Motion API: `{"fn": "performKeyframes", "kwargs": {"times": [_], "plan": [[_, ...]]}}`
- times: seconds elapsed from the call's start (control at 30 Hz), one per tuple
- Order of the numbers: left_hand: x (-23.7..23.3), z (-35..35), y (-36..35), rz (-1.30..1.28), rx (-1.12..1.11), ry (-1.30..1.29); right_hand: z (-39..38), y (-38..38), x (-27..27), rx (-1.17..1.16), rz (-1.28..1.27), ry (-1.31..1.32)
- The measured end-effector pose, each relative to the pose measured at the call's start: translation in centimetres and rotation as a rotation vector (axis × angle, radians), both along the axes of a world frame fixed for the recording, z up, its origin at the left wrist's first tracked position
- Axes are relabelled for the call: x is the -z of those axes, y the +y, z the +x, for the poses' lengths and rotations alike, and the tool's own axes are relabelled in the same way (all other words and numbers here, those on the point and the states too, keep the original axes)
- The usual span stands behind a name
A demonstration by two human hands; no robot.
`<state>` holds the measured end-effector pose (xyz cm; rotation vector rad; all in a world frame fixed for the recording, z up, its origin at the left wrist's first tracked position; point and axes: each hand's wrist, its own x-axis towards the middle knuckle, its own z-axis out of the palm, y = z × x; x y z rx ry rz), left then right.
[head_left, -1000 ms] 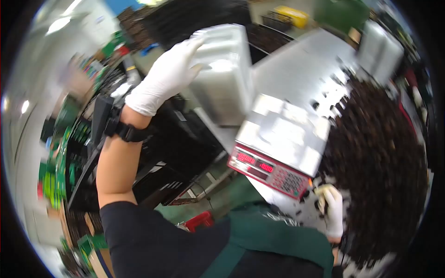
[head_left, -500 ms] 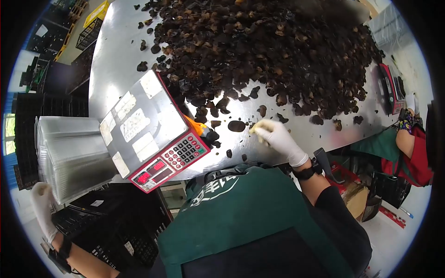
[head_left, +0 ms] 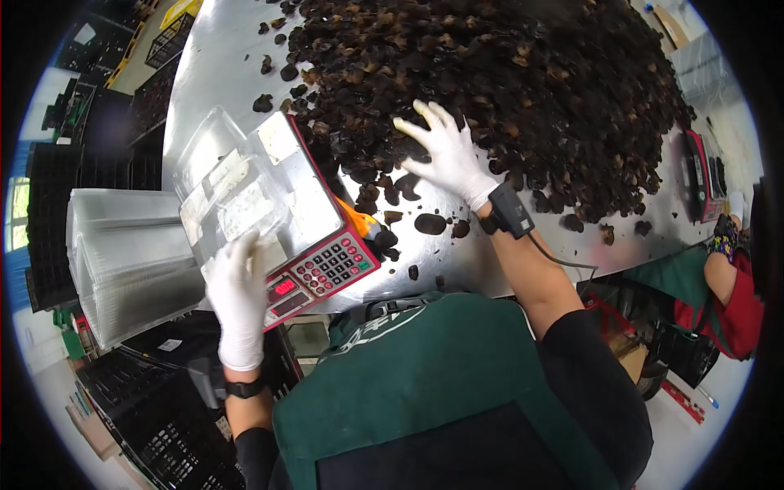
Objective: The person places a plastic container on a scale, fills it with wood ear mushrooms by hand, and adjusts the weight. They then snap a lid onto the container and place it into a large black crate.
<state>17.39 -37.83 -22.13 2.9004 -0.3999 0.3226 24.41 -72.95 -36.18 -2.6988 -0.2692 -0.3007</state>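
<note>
My right hand [head_left: 447, 153], in a white glove, is spread open over the near edge of a large heap of dark, curled wood ear mushrooms [head_left: 490, 73]. No piece shows in its fingers. On the steel platform of a red-edged digital scale [head_left: 322, 216] lies a clear plastic tray [head_left: 214, 147], see-through and partly over white labels. My gloved left hand [head_left: 237, 294] is at the tray's near end, fingers bent and closed at its edge. The thumb side is partly hidden, and the hand covers part of the scale's display.
A stack of clear trays [head_left: 122, 261] stands left of the scale. An orange-handled tool [head_left: 357, 219] lies beside the scale. Loose pieces dot the steel table [head_left: 506, 269]. Black crates [head_left: 163, 433] stand below left. A second scale [head_left: 698, 175] and another person's arm [head_left: 720, 261] are at right.
My left hand has come from beside the tray stack to the scale, where a clear tray now lies. My right hand has moved up and away from me to the heap, its fingers spreading.
</note>
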Motion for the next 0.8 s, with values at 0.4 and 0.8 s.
{"fn": "performKeyframes", "kwargs": {"times": [0.4,0.8], "plan": [[1.8,-1.4,-1.9,-0.267,-0.094,0.059,1.5,2.1,-1.7,-0.161,0.219,-0.099],[2.9,-0.8,0.8,-0.4,-0.227,-0.024,2.7,15.7,-12.5,-0.666,0.547,-0.222]]}}
